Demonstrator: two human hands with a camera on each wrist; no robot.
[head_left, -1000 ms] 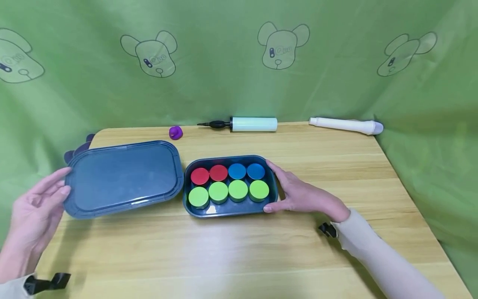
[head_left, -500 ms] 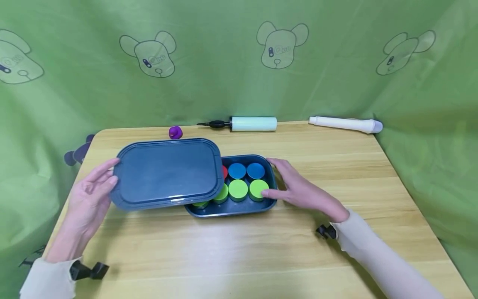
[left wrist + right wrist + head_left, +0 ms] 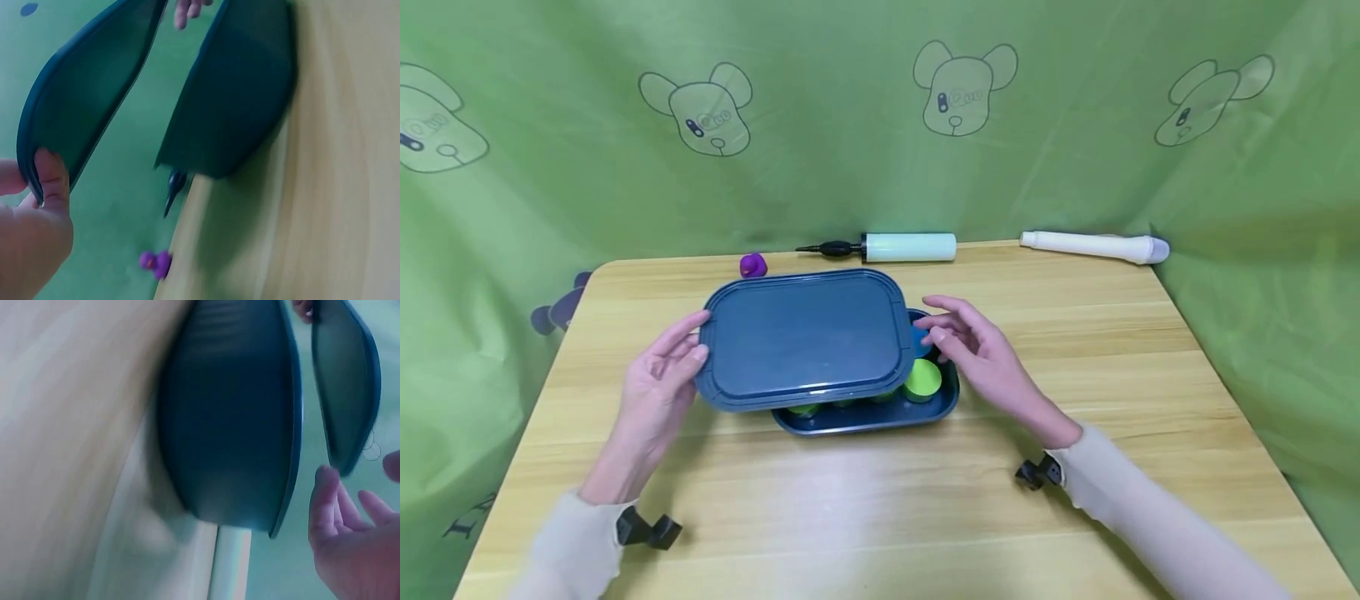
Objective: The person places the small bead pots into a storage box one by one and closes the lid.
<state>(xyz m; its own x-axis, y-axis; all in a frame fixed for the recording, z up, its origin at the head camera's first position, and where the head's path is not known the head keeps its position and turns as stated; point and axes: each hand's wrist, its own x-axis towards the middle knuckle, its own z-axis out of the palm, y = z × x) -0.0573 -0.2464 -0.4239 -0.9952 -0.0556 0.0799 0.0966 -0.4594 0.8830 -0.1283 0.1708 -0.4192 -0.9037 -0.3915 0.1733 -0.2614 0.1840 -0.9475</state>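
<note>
My left hand [image 3: 658,379] pinches the left end of a dark blue rectangular lid [image 3: 808,333], thumb on one face and fingers on the other. The lid hangs over a matching dark blue box [image 3: 865,423], and a gap separates the two in the left wrist view. Through the uncovered right end show a green-topped round piece [image 3: 922,379] and part of a blue one [image 3: 921,340]; the others are mostly hidden. My right hand [image 3: 981,354] is raised by the lid's right end, its fingers bent loosely. In the right wrist view its fingertips [image 3: 326,478] come right at the lid's edge.
Along the table's back edge lie a purple rubber duck [image 3: 753,266], a pale blue hand pump [image 3: 910,247] with a black nozzle, and a white tube-like stick [image 3: 1093,247]. A green printed curtain [image 3: 835,125] hangs behind and at both sides of the wooden table [image 3: 880,508].
My left hand has carried the lid rightward from beside the box to over most of it. My right hand has let go of the box's right end and lifted towards the lid.
</note>
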